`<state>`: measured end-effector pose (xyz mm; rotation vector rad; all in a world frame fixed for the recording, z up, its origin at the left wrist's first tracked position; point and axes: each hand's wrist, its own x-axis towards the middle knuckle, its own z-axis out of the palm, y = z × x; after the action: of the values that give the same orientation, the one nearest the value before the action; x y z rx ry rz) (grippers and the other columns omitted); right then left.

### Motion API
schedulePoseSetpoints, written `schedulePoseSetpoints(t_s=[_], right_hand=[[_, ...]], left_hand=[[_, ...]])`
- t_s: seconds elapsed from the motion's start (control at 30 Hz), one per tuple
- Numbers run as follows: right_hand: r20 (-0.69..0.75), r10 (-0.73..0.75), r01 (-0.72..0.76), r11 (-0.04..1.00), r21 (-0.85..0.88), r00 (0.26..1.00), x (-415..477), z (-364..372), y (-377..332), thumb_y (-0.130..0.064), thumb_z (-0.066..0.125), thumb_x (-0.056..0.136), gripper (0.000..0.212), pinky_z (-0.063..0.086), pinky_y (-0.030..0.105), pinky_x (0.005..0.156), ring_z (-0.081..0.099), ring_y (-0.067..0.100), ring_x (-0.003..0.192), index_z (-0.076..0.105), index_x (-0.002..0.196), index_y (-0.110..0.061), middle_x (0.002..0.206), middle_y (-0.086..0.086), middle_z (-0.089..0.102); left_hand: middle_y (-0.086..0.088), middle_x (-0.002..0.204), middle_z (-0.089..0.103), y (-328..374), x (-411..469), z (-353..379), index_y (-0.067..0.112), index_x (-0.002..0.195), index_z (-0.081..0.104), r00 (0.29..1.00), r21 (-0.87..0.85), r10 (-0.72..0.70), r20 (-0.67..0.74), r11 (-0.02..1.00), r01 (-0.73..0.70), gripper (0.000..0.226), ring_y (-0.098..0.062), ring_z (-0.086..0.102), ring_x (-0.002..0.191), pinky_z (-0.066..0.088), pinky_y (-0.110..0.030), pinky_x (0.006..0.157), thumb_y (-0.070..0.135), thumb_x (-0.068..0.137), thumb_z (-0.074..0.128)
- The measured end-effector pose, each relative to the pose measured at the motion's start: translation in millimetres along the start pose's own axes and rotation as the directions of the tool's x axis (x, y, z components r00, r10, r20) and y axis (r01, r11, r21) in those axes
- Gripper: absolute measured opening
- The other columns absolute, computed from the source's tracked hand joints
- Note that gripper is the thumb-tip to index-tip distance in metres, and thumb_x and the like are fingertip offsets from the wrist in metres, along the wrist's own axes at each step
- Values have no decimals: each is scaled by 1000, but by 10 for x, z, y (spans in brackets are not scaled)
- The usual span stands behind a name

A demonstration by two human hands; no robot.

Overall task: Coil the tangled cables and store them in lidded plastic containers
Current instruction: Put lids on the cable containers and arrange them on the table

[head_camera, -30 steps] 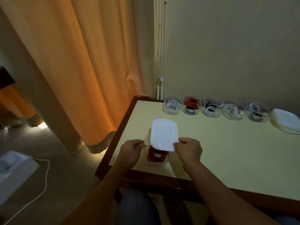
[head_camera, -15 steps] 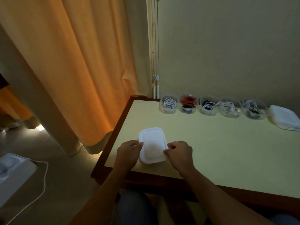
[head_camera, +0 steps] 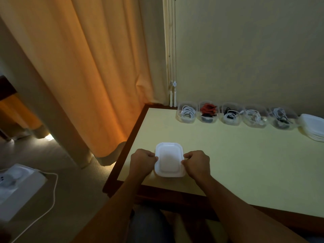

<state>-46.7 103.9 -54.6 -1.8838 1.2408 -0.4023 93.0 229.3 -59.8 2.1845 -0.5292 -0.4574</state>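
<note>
A white lid [head_camera: 169,159] lies flat on top of a small plastic container near the table's front left corner; the container and the red cable inside it are hidden under the lid. My left hand [head_camera: 142,162] grips the lid's left edge with curled fingers. My right hand [head_camera: 197,163] grips the right edge the same way. Along the wall stand several open clear containers with coiled cables: white [head_camera: 186,114], red and black [head_camera: 208,114], black and white [head_camera: 230,116], white [head_camera: 254,118] and grey-white [head_camera: 282,120].
A stack of white lids [head_camera: 313,128] sits at the far right of the pale yellow table [head_camera: 228,155]. An orange curtain [head_camera: 84,67] hangs to the left. On the floor at the left lies a white box with a cord [head_camera: 15,183].
The lid was held tilted above the container with the red cable visible; it has come down flat onto the container, and both hands now sit at its side edges.
</note>
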Motion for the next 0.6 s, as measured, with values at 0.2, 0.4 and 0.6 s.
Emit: schedulePoseSetpoints(t_s=[0.2,0.4,0.6], right_hand=[[60,101,-106,991,83,993,106,-47,-12,2,79,73,23,62,46,77,74,29,80,72,66,-19,77,6,75],[40,137,-140,987,85,990,186,-13,8,6,68,72,15,63,46,66,73,31,66,71,62,-5,64,12,72],[76,140,-147,985,94,987,203,-29,-11,7,68,71,8,63,49,68,74,34,69,73,69,2,68,15,73]], left_hand=[[-18,74,75,78,123,-2,-4,79,76,973,-118,-226,38,966,229,8,-30,74,65,65,-45,73,1,81,80],[-17,83,76,29,269,31,-4,89,73,905,-153,-391,167,897,415,15,-29,77,79,65,-42,76,5,82,82],[-19,80,74,15,305,29,-7,86,72,916,-155,-365,170,908,390,16,-27,70,64,61,-35,66,4,82,83]])
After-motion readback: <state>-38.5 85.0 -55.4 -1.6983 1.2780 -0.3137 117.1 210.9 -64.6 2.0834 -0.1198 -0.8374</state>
